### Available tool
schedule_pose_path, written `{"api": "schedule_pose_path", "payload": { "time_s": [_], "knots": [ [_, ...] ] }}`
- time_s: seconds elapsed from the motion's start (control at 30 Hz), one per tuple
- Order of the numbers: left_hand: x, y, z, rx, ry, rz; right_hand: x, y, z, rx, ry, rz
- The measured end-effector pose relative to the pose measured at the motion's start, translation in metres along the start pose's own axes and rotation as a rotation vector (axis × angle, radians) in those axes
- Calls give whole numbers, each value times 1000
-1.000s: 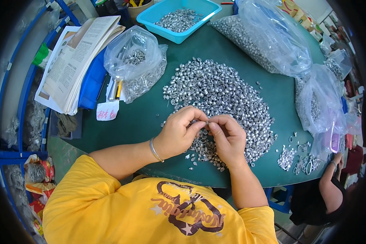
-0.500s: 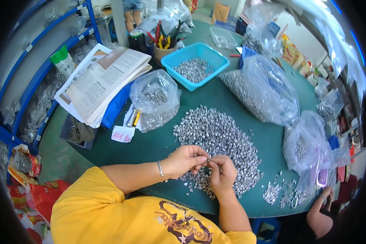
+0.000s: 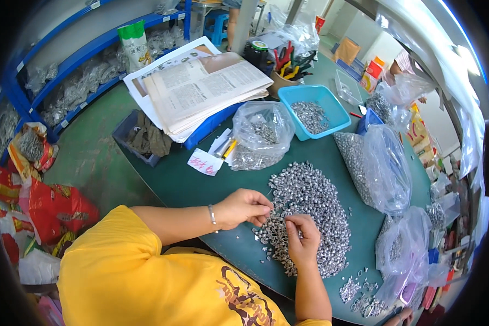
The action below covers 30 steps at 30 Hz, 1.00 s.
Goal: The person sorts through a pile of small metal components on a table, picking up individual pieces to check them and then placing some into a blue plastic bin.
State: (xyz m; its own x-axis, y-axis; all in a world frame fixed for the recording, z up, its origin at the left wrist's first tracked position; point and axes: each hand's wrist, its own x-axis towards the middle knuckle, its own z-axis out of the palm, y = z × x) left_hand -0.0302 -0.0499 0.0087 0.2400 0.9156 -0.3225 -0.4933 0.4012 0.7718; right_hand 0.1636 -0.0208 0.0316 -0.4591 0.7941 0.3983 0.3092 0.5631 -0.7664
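Note:
A heap of small silver metal pieces [image 3: 315, 206] covers the middle of the green table [image 3: 185, 190]. Over its near left edge, my left hand [image 3: 240, 209] is closed in a pinch, a metal bracelet on its wrist. My right hand [image 3: 304, 238] sits just to its right above the heap, thumb and forefinger pressed together. A small gap parts the two sets of fingertips. Whatever lies in either pinch is too small to name. By the table's near right edge are smaller piles of metal rings and bits [image 3: 350, 289].
Beyond the heap stand a blue basin [image 3: 336, 111] of metal pieces and clear bags [image 3: 386, 171] of more. Stacked newspapers [image 3: 201, 92], a pot of pliers [image 3: 282, 81] and a grey bin [image 3: 127, 133] line the far left. Another person's hand [image 3: 401, 317] shows at the lower right.
My hands, touching at the fingertips before, are now slightly apart. The view has turned, so the table and its contents appear shifted, with more floor showing at the left.

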Motion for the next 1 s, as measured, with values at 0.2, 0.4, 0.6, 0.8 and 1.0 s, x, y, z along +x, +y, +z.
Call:
{"api": "schedule_pose_path", "payload": {
  "time_s": [0.2,0.4,0.6,0.8,1.0],
  "knots": [
    [-29,-1,-34,-109,119,80,40,-18,31,-42,-237,-196],
    [-52,4,-54,-205,165,207,72,-34,78,-51,-336,-340],
    [-73,7,-76,-130,289,242,129,-32,139,-335,-328,-694],
    [-83,7,-86,-162,253,222,165,-13,175,-603,-347,-877],
    [-84,12,-99,-150,252,220,173,-24,189,-779,-506,-941]
  ]
}}
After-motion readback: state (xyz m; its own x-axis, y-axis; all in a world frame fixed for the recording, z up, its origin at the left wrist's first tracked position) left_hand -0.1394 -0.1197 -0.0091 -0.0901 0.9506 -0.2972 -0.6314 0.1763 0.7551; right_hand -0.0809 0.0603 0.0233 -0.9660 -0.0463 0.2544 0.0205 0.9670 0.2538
